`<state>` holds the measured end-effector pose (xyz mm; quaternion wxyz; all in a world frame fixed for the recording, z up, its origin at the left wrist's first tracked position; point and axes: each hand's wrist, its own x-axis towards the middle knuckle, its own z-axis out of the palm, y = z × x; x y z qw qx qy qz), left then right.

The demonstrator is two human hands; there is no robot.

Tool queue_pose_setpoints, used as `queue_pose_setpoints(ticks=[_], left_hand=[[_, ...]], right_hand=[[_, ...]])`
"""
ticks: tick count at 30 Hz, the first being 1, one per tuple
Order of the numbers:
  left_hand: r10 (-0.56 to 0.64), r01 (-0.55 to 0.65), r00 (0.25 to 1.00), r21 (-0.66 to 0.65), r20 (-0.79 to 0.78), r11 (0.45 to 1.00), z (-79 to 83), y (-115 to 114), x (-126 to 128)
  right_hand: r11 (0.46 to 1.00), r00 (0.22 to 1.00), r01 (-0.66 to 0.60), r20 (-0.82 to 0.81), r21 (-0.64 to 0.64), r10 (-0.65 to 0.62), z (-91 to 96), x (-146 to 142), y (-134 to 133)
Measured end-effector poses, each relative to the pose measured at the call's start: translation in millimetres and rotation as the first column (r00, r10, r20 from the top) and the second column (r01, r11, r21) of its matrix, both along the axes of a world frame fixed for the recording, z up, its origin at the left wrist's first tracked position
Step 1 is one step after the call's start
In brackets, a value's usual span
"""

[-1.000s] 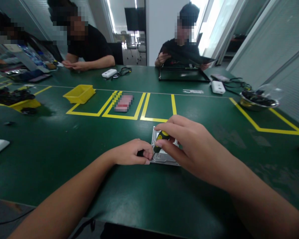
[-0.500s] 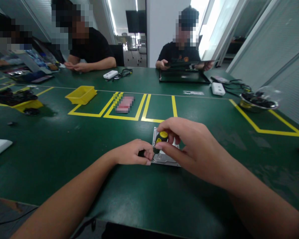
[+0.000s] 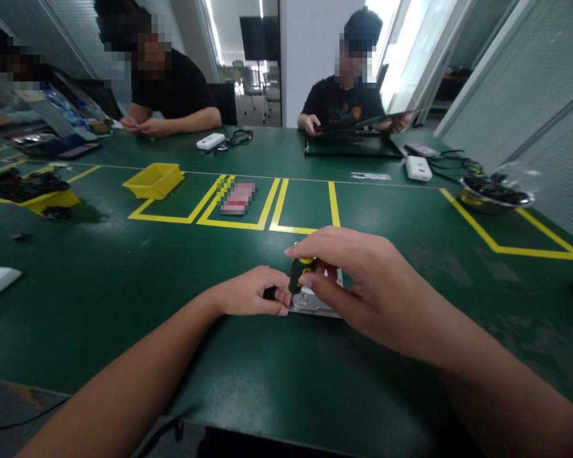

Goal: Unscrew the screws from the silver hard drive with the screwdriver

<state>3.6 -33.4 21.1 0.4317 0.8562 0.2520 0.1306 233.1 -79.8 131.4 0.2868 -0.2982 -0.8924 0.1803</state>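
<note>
Green worktop is seen around a flat metal box, mid-frame. Its corner seems touched by the left hand, whose grip cannot be told. By the right hand a screwdriver is pinched, just tipped straighter, so maybe better lined up.

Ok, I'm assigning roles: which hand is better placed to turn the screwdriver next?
Likely the right hand: it holds the screwdriver over the silver metal part; the left hand rests at that part's edge.
</note>
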Motion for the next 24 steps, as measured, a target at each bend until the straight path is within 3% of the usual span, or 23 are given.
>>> queue_pose_setpoints(ticks=[6,14,24], left_hand=[[0.054,-0.051,0.996,0.043,-0.068,0.998,1.4,-4.3,-0.4],[0.095,-0.088,0.991,0.077,-0.090,0.993,-0.9,-3.3,-3.7],[0.083,-0.080,0.994,0.037,-0.077,0.996,3.0,-5.1,-1.3]], right_hand=[[1.000,0.998,0.015,-0.061,-0.016,-0.016,-3.6,-5.4,0.0],[0.980,0.978,-0.195,-0.081,-0.049,0.191,-2.7,-3.6,-2.6],[0.998,0.993,-0.056,-0.101,0.018,0.057,-4.5,-5.1,-0.7]])
